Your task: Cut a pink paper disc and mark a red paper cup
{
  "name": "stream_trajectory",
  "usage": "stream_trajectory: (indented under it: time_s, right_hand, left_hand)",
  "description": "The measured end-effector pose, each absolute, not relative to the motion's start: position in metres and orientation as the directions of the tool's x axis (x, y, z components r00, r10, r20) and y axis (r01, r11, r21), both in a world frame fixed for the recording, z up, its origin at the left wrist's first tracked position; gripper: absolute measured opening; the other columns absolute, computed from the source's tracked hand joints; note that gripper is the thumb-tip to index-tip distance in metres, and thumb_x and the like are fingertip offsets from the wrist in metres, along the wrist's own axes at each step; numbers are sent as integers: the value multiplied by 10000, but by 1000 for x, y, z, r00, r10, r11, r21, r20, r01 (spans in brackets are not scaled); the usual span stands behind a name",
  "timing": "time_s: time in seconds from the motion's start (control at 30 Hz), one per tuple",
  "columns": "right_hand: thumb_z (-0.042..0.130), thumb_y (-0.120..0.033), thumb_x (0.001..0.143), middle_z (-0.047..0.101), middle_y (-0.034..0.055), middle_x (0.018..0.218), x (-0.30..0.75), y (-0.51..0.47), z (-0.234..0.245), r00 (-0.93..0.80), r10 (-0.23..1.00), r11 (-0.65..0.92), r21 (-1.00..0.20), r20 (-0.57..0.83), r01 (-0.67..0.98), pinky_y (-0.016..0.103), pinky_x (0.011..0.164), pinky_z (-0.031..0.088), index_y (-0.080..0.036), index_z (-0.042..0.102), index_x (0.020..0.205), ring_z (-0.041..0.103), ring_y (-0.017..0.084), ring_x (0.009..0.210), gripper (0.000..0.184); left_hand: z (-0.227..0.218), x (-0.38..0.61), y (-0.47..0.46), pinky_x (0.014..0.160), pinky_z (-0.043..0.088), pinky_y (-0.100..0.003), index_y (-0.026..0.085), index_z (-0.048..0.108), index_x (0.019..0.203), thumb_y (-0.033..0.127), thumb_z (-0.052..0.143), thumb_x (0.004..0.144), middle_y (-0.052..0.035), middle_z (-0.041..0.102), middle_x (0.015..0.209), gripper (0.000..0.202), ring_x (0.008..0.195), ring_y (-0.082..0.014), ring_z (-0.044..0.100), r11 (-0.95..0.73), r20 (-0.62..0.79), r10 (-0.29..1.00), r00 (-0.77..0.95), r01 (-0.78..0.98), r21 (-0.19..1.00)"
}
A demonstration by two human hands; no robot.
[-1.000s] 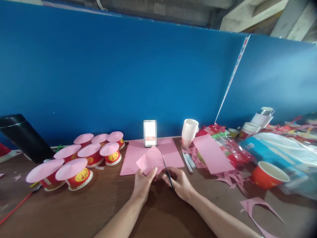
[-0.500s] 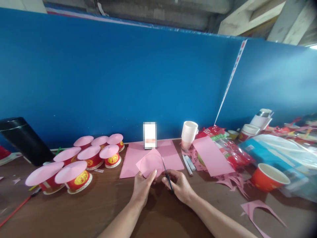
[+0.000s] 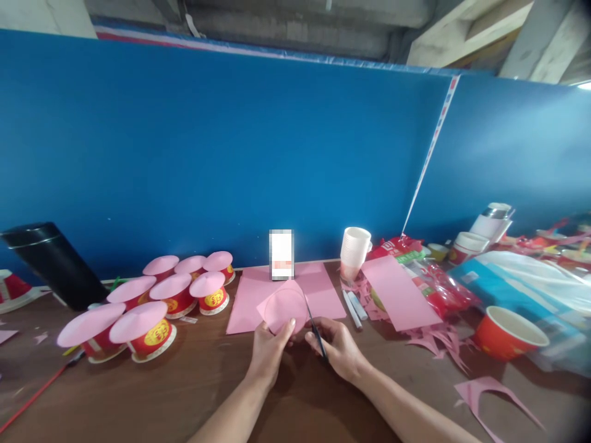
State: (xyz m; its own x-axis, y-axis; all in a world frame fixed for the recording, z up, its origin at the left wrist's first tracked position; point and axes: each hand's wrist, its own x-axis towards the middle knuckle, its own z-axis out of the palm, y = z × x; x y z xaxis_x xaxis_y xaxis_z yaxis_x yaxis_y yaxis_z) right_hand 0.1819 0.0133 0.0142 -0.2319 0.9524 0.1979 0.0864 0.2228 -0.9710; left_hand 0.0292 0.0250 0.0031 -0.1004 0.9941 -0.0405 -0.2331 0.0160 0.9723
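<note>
Pinched in my left hand (image 3: 272,351) is a piece of pink paper (image 3: 285,309) with a circle drawn on it. My right hand (image 3: 339,347) is closed round dark-handled scissors (image 3: 317,337). Their blades lie along the right side of the drawn circle; whether the blades are parted I cannot tell. Beneath and beyond the held piece, larger pink sheets (image 3: 242,304) lie flat on the brown table (image 3: 203,375). A phone-like upright thing (image 3: 281,255), its face pixelated, stands behind the paper.
On the left stand several red cups with pink cone tops (image 3: 152,329) and a black bottle (image 3: 53,264). Stacked white cups (image 3: 355,249), markers (image 3: 353,309), pink scraps (image 3: 438,341) and an orange paper cup (image 3: 510,335) lie rightward. A blue partition (image 3: 258,141) rises behind.
The whole view has shifted slightly, so things appear a little further right and lower. Both hands keep their hold on the paper and the scissors, with little other visible change.
</note>
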Motion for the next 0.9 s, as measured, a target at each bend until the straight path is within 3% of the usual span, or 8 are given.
stream_trajectory:
  time_s: [0.4, 0.9]
  right_hand:
    - [648, -378, 725, 543, -11, 603, 182, 13, 12, -238, 950, 226, -971, 200, 84, 203, 530, 409, -136, 640, 925, 489, 115, 567, 314]
    - [628, -433, 729, 553, 1, 639, 181, 13, 12, -257, 944, 225, -974, 207, 40, 209, 525, 413, -140, 632, 935, 465, 103, 544, 358]
  left_hand:
    - [7, 32, 22, 495, 449, -263, 88, 623, 724, 403, 679, 625, -64, 637, 580, 334, 510, -167, 583, 22, -57, 990, -127, -260, 965]
    - [7, 30, 23, 464, 419, -240, 105, 621, 659, 382, 710, 590, -33, 614, 517, 298, 469, -142, 550, 33, -68, 990, -127, -254, 967]
